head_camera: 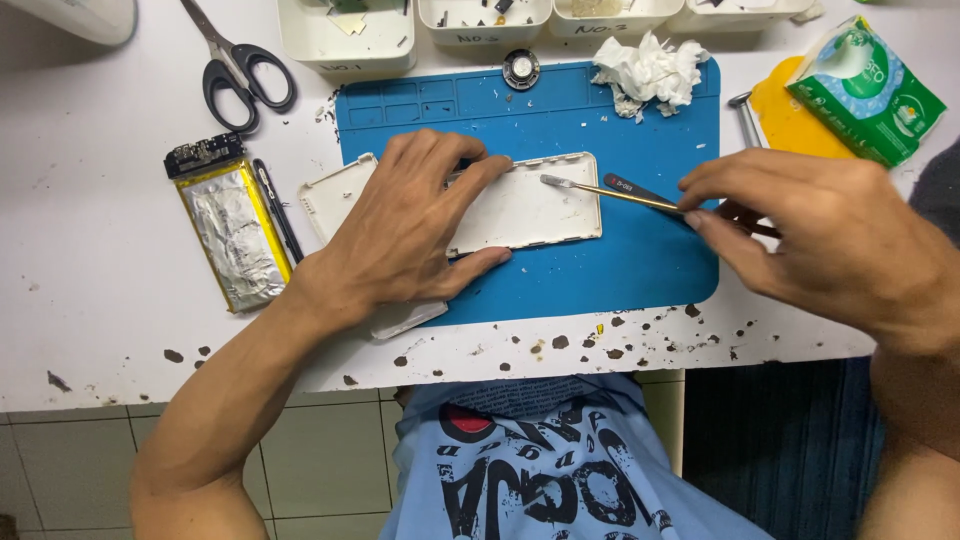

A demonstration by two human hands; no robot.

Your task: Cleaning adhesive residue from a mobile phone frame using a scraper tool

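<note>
My left hand [405, 225] presses down on a white rectangular plastic casing [530, 208] lying on a blue work mat [640, 250]. Its fingers spread over the casing's left half. My right hand [800, 235] grips a thin metal tool with a flat tip [600, 190]. The tip rests on the casing's upper right part. A second white casing piece [335, 195] lies partly under my left hand and wrist at the mat's left edge.
A silver battery pack with a small circuit board [230, 225] lies left, scissors [235, 65] behind it. White trays [350, 40] line the back. Crumpled tissue [650, 70], a green packet [865, 90], a yellow piece [785, 115] and a round metal part [521, 69] sit at the back right.
</note>
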